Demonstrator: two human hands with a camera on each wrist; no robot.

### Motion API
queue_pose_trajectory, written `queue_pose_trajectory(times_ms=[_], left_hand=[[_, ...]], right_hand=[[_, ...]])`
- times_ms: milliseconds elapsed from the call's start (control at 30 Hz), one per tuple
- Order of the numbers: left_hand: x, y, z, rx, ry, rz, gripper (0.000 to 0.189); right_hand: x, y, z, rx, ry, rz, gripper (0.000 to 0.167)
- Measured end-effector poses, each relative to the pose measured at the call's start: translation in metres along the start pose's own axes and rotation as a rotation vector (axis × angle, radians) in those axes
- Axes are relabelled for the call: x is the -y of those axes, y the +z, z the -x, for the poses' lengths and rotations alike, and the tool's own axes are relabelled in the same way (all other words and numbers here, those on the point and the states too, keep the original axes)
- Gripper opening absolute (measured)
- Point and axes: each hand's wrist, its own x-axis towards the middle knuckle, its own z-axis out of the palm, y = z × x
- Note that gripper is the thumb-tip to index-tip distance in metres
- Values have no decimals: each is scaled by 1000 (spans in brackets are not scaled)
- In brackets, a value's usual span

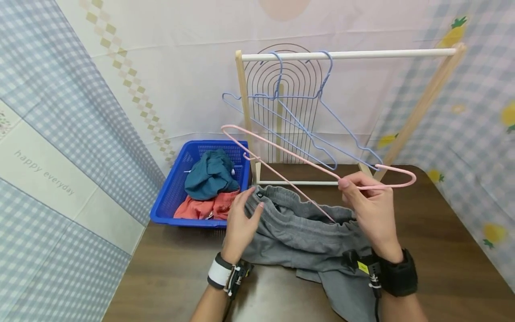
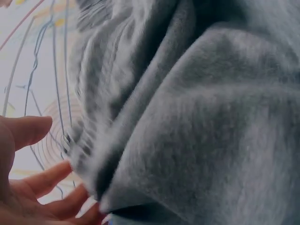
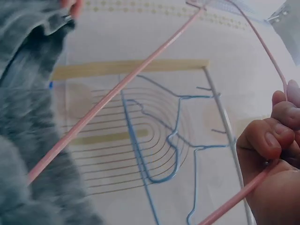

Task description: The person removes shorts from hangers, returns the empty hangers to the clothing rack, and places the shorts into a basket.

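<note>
My right hand (image 1: 370, 205) pinches a pink clothes hanger (image 1: 281, 145) close to its hook, also seen in the right wrist view with the fingers curled round the pink wire (image 3: 117, 89). The hanger lies tilted, one end pointing up and left. Its lower bar runs down into the waist opening of grey pants (image 1: 297, 237), where the far end is hidden. At the left side of the elastic waistband, my left hand (image 1: 241, 223) touches the cloth, thumb held apart from the fingers. In the left wrist view the fingertips (image 2: 61, 171) rest at the waistband's edge.
Left of the pants stands a blue basket (image 1: 161, 210) holding a teal garment (image 1: 213, 174) and a coral garment (image 1: 197, 208). Behind, a rack with a white rail (image 1: 382, 54) carries blue hangers (image 1: 297, 96). A wire arch panel (image 1: 261, 112) is behind them. The wooden table (image 1: 169, 277) lies below.
</note>
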Motion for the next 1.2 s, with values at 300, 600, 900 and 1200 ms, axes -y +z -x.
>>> queue_pose_trajectory(times_ms=[300, 600, 900, 1200], left_hand=[[-35, 11, 3, 159, 131, 335, 58], [-60, 20, -4, 53, 305, 661, 29], [-70, 20, -5, -20, 387, 671, 23], [-90, 21, -12, -37, 431, 656, 20]], right_hand=[[13, 22, -4, 115, -33, -27, 8], [22, 39, -10, 137, -33, -43, 6], [26, 44, -10, 102, -124, -152, 7], [31, 36, -3, 49, -190, -149, 12]])
